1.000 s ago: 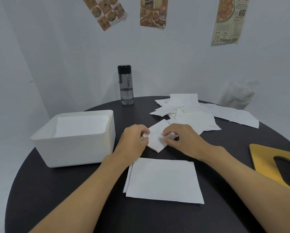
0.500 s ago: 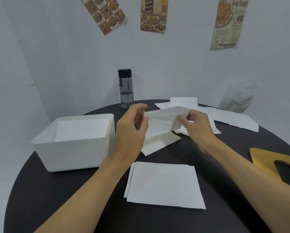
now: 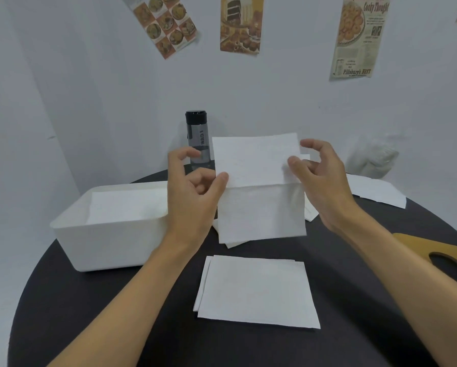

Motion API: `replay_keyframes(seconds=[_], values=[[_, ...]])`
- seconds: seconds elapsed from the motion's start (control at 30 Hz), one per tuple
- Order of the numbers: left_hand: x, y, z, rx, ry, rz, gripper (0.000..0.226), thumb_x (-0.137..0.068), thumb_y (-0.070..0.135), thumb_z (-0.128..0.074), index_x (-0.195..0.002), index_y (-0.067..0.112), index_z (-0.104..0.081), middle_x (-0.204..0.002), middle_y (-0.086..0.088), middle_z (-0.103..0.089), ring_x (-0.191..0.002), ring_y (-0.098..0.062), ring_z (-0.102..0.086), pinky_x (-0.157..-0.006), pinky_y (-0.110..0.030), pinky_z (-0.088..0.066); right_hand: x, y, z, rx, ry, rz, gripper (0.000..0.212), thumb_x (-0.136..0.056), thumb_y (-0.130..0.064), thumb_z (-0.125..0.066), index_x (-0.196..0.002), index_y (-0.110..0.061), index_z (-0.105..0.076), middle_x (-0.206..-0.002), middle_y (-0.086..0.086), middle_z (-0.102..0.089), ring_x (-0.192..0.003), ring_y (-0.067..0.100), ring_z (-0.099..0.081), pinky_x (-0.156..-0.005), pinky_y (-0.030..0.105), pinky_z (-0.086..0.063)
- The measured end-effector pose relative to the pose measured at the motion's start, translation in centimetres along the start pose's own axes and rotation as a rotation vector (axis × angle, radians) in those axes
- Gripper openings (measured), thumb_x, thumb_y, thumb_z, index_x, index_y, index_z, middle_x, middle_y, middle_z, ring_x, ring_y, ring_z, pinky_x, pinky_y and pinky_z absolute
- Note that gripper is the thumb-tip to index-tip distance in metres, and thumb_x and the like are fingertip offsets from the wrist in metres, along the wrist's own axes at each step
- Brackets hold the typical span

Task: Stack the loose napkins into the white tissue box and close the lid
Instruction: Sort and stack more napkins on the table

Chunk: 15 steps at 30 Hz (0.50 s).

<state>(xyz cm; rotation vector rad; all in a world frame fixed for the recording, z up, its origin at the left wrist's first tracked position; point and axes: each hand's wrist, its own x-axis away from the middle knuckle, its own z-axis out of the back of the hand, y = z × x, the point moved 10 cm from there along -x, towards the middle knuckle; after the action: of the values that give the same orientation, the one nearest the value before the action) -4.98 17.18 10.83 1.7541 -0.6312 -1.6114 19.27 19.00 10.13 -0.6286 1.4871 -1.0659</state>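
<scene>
Now: on the dark table (image 3: 103, 327) the open box (image 3: 111, 245) sits left, already part-filled. A squared stack (image 3: 256, 292) lies nearest the person, apparently a staging pile fed from the loose napkins (image 3: 375, 192) at the far side, while the lid (image 3: 434, 247) waits at the right edge, presumably kept off until filling is done. The held napkin (image 3: 259, 186) hangs above the table between box and loose napkins, creased across its middle; the left hand (image 3: 193, 197) pinches its left edge at the crease and the right hand (image 3: 325, 186) pinches its right edge, likely drawing it taut to flatten it before stacking.
</scene>
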Motion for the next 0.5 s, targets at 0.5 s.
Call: replay_keyframes(seconds=[0.5], values=[[0.0, -0.6, 0.1, -0.110, -0.079, 0.063, 0.033, -0.085, 0.005, -0.077, -0.114, 0.019, -0.070, -0.097, 0.001, -0.071, -0.090, -0.018, -0.069, -0.084, -0.026, -0.057, 0.9, -0.7, 0.2, 0.171, -0.126, 0.050, 0.011, -0.090, -0.009, -0.070, -0.083, -0.017, -0.072, -0.081, -0.012, -0.070, -0.076, 0.007, -0.062, -0.077, 0.024, -0.051]])
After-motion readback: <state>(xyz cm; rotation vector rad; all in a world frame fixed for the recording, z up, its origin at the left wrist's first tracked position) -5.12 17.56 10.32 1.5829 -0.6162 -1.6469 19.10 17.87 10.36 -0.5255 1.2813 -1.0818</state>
